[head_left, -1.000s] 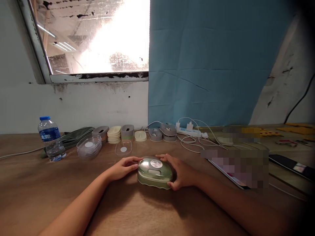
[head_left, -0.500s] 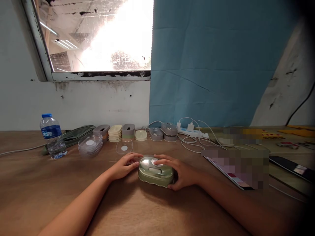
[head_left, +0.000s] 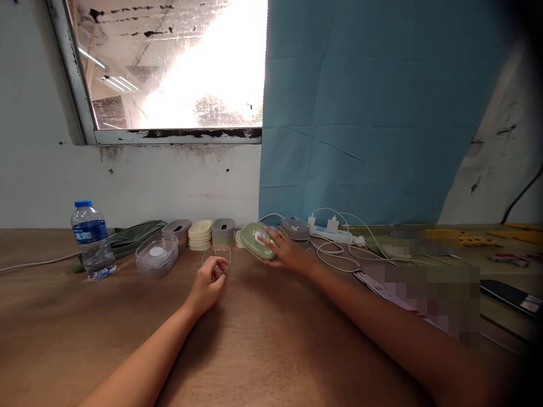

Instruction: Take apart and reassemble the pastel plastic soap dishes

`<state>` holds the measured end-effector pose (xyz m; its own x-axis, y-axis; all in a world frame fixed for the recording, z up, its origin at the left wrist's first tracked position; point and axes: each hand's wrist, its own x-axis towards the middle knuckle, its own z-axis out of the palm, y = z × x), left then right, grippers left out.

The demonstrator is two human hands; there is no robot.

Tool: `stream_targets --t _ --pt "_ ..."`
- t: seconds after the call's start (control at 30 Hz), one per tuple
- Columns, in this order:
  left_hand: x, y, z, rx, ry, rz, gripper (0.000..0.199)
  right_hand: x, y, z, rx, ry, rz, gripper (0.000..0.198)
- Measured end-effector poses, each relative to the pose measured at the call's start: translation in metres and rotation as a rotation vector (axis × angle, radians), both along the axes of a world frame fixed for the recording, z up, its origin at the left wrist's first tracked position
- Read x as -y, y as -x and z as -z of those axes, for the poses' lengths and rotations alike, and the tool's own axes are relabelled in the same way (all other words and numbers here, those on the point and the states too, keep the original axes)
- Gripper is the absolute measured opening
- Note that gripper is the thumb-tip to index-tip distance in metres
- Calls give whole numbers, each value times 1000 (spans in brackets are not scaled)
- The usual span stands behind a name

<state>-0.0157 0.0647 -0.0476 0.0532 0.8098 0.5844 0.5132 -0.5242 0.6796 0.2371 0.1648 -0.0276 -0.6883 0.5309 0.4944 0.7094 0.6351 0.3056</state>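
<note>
My right hand [head_left: 282,249] grips a green oval container [head_left: 250,240] under a clear lid with a white round sticker. The container is tilted and held in front of the grey boxes at the back. Part of its right side is hidden behind my fingers. My left hand [head_left: 210,281] is beside the near edge of a single clear plastic lid [head_left: 227,261]. Its fingers are loosely bent, with a gap between thumb and forefinger and nothing held; whether they touch the lid I cannot tell.
Along the wall stand stacked clear lids [head_left: 156,254], a stack of cream lids [head_left: 200,234], grey-and-green boxes [head_left: 223,232] and lidded grey boxes [head_left: 296,229]. A water bottle [head_left: 91,240] is at left. White cables and a power strip [head_left: 333,233] lie right of the boxes.
The green container has left the table's middle and moved back and slightly left in my right hand, now tilted. My left hand has come away from it, down beside the single clear lid.
</note>
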Motion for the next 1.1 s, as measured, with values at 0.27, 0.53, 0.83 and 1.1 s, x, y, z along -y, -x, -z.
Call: stream_targets --t 0.27,0.53,0.83,1.1 --pt "-2 2 -1 6 0 -56 25 -79 27 2 -122 -12 356 66" --pt "-5 3 1 -61 7 -79 24 -87 36 -5 -192 28 533 45" --pt "-19 26 4 -206 -40 -252 21 -61 77 5 -1 105 270 48" --pt "-19 38 6 -518 67 -59 43 -55 101 33 -24 233 209 27"
